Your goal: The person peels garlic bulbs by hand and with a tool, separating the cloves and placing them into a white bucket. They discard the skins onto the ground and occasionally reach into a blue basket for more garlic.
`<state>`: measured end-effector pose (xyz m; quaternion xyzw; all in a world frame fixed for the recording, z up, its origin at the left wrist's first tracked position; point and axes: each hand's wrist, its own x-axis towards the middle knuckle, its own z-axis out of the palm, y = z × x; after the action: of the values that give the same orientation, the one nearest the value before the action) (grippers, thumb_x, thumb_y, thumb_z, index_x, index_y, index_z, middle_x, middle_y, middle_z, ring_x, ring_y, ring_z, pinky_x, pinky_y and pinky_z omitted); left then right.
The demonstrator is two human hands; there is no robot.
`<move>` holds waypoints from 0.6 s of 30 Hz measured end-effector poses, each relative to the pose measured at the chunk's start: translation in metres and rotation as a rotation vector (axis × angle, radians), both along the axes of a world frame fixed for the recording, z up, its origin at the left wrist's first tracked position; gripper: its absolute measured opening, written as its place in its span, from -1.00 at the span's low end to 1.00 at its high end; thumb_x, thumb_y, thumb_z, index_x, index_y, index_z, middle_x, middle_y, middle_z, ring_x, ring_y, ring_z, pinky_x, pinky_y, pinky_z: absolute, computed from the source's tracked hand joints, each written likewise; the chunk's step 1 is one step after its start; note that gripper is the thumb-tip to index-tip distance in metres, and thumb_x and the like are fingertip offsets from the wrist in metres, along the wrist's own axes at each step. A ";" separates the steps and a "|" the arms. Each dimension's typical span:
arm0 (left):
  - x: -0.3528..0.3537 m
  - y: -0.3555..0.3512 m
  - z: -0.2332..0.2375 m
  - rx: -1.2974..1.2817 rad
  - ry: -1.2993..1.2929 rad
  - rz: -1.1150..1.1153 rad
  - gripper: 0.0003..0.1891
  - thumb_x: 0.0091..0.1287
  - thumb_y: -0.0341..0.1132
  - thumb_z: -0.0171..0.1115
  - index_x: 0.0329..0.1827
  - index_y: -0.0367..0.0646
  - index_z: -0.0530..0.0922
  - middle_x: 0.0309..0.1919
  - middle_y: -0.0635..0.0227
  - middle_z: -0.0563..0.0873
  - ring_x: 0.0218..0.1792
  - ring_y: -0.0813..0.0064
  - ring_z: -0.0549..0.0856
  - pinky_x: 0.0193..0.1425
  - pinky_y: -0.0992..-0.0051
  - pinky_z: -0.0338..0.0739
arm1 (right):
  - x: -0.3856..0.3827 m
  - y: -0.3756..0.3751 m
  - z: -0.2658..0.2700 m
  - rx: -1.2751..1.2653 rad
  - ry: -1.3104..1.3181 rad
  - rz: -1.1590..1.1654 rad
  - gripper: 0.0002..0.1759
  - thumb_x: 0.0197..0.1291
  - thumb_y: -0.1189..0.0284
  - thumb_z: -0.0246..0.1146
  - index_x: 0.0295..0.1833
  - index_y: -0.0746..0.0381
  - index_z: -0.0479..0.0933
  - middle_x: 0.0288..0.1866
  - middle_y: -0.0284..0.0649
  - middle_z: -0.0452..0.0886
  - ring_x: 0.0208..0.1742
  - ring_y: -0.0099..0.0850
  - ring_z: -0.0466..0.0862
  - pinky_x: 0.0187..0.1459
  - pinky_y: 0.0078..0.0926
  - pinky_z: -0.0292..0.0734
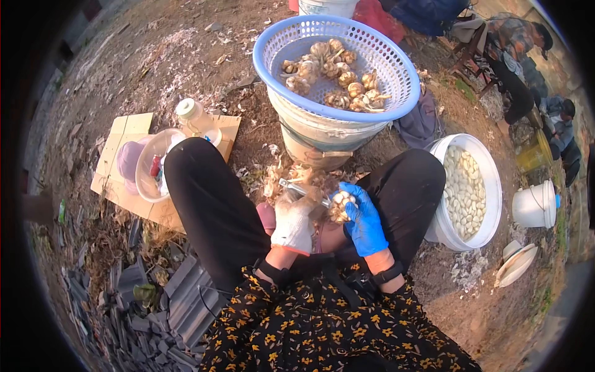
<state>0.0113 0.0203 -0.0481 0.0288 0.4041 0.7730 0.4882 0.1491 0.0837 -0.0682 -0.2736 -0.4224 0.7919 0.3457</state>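
Note:
My right hand, in a blue rubber glove, is closed round a garlic bulb whose pale cloves show. Beside it is my left hand in a white fabric glove, partly smeared by motion. Its fingers close on a slim silvery metal tool; one end points at the bulb, and I cannot make out its exact kind. Loose papery garlic skins lie on the ground beyond my hands. In front of me a blue colander holds several whole garlic bulbs and rests on a white bucket.
On my right stands a white bucket of peeled cloves. A smaller white pail and stacked lids are farther right. Cardboard bears a bowl and jar. Other people sit at upper right.

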 end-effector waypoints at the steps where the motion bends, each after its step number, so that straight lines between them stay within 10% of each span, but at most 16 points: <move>1: 0.004 0.001 0.011 0.010 -0.035 0.030 -0.87 0.29 -0.53 0.22 -0.13 -0.25 0.52 -0.38 0.41 0.62 -0.48 0.60 0.56 -0.40 0.58 0.47 | -0.002 0.001 -0.002 0.071 -0.076 -0.009 -0.53 0.30 0.41 0.25 0.30 0.22 0.40 0.13 -0.29 0.52 0.12 -0.45 0.56 0.13 -0.46 0.55; 4: -0.001 0.003 -0.005 -0.044 0.081 -0.018 -0.87 0.28 -0.52 0.24 -0.14 -0.26 0.52 -0.36 0.39 0.64 -0.47 0.59 0.59 -0.39 0.60 0.48 | 0.000 0.003 0.010 -0.335 0.027 0.126 -0.57 0.33 0.35 0.23 0.27 0.18 0.41 0.11 -0.27 0.53 0.03 -0.43 0.61 -0.02 -0.37 0.65; 14: 0.015 -0.009 -0.016 -0.014 -0.404 0.022 -0.86 0.30 -0.49 0.21 -0.11 -0.22 0.52 -0.29 0.36 0.64 -0.33 0.53 0.63 -0.35 0.58 0.53 | -0.002 0.003 0.022 -0.208 0.165 0.230 -0.43 0.29 0.31 0.27 0.35 0.26 0.34 0.09 -0.15 0.55 0.01 -0.31 0.63 0.01 -0.28 0.63; 18: 0.008 -0.004 -0.048 -0.066 -0.120 0.012 -0.84 0.30 -0.46 0.23 -0.08 -0.24 0.52 -0.30 0.34 0.66 -0.37 0.52 0.65 -0.40 0.59 0.50 | 0.000 0.004 0.017 -0.299 0.259 0.127 -0.39 0.29 0.31 0.27 0.38 0.29 0.29 0.13 -0.13 0.54 0.08 -0.25 0.61 0.09 -0.25 0.60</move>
<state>0.0191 0.0160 -0.0963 -0.0363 0.3996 0.7626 0.5075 0.1489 0.0877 -0.0514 -0.1908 -0.2688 0.8944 0.3023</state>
